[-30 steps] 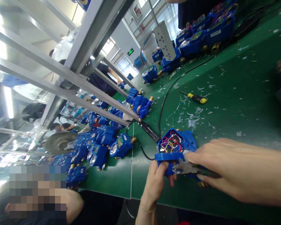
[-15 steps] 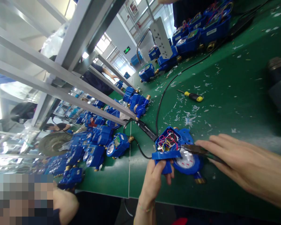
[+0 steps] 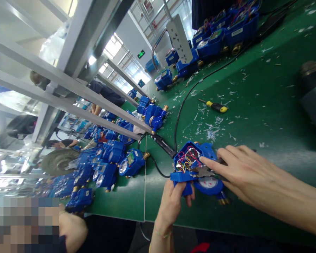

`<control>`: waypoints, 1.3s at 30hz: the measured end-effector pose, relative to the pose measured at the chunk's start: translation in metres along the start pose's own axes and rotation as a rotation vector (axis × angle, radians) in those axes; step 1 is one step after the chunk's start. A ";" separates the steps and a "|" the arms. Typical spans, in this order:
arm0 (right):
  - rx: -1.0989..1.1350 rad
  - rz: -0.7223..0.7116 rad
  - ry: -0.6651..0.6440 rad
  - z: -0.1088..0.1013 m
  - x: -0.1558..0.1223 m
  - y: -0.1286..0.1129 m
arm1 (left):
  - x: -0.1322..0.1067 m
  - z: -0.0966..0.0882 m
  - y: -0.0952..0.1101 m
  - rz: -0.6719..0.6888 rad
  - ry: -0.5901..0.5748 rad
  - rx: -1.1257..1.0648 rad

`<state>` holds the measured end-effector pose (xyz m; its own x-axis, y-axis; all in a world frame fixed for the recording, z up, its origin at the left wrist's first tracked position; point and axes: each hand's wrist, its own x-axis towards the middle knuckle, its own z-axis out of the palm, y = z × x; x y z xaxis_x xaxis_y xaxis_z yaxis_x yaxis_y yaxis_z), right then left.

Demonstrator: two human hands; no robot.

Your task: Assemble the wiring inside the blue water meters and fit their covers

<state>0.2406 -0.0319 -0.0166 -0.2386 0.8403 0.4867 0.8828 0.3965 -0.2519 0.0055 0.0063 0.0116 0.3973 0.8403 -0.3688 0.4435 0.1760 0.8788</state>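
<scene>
A blue water meter (image 3: 212, 191) lies on the green bench, its box open with red, yellow and white wires (image 3: 185, 160) showing inside. My left hand (image 3: 170, 202) pinches the blue lid (image 3: 180, 176) at the near side of the box. With my right hand (image 3: 239, 163) I hold dark, worn pliers (image 3: 204, 172), their jaws over the lid's right end. The index finger of that hand stretches out to the box's right edge, close to the wires. Whether the jaws grip anything is hard to see. The meter's dial is partly covered by the pliers.
A yellow-black screwdriver (image 3: 217, 106) lies among plastic scraps beyond the meter. A black pen-shaped tool (image 3: 163, 146) with a cable sits left. Metal rails (image 3: 94, 100), a power strip (image 3: 179, 40) and several blue meters (image 3: 133, 162) stand around. A co-worker's arm (image 3: 72, 228) is at lower left.
My right hand has moved left with the pliers, whose jaws went from above the dial to the lid's end. Its index finger now reaches out to the box. My left hand stays on the lid.
</scene>
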 end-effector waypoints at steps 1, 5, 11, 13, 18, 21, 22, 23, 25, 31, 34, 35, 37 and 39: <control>0.007 -0.021 -0.013 0.002 0.000 0.003 | 0.000 0.000 0.000 -0.002 -0.003 -0.001; -0.042 -0.086 -0.036 0.007 0.003 0.010 | 0.001 -0.002 -0.001 -0.009 -0.017 -0.004; -0.146 -0.074 -0.061 0.006 0.006 0.007 | 0.000 -0.004 0.006 -0.010 -0.045 0.068; -0.157 -0.073 -0.075 0.008 0.004 0.009 | 0.000 -0.005 0.010 -0.013 -0.039 0.093; -0.088 -0.097 -0.068 0.024 -0.007 0.016 | 0.000 -0.004 0.013 -0.007 -0.022 0.132; 0.145 0.020 -0.086 0.033 -0.012 0.014 | 0.001 -0.001 0.009 0.003 -0.027 0.059; 0.231 0.068 -0.079 0.034 -0.012 0.013 | 0.001 -0.001 0.007 0.004 -0.024 0.026; 0.297 0.107 -0.065 0.033 -0.013 0.013 | 0.001 -0.001 0.005 0.006 -0.020 -0.005; 0.339 0.149 -0.025 0.029 -0.014 0.013 | 0.002 -0.001 0.000 0.009 -0.011 -0.051; 0.025 0.044 0.033 0.003 -0.008 0.009 | 0.003 -0.002 -0.004 0.026 -0.028 -0.086; -0.043 0.004 0.040 0.000 -0.001 0.004 | 0.003 -0.002 -0.003 0.033 -0.026 -0.084; -0.049 0.000 0.040 0.001 0.001 0.003 | 0.003 -0.001 -0.003 0.035 -0.024 -0.082; -0.057 -0.004 0.043 0.005 0.003 0.001 | 0.002 0.000 -0.003 0.034 -0.019 -0.081; -0.071 -0.013 0.047 0.008 0.003 0.000 | 0.001 0.000 -0.005 0.032 -0.008 -0.087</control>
<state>0.2368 -0.0267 -0.0221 -0.2324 0.8164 0.5286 0.9066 0.3786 -0.1863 0.0043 0.0066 0.0069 0.4166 0.8421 -0.3426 0.3592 0.1937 0.9129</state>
